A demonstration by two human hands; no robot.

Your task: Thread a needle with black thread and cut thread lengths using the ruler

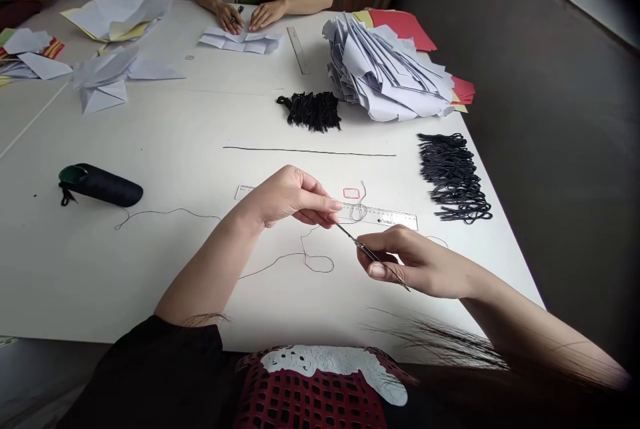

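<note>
My left hand (295, 199) is closed in a pinch over the clear ruler (400, 218), with a thin dark thread (319, 262) running out from its fingertips. The exact point of the pinch is hidden by the fingers. In my right hand (410, 259) is a slim metal tool that looks like thread snips (367, 250), gripped between thumb and fingers. Its pointed tip reaches the left fingertips. Loose thread curls on the table under both hands. A dark spool (103, 184) lies on its side at left, thread trailing from it.
Bundles of looped black cords (453, 179) and black tassels (313, 111) lie on the white table (165, 269). One straight cord (310, 151) stretches beyond my hands. A paper stack (385, 69) stands back right. Opposite, a person's hands (267, 14) rest on folded paper (240, 41).
</note>
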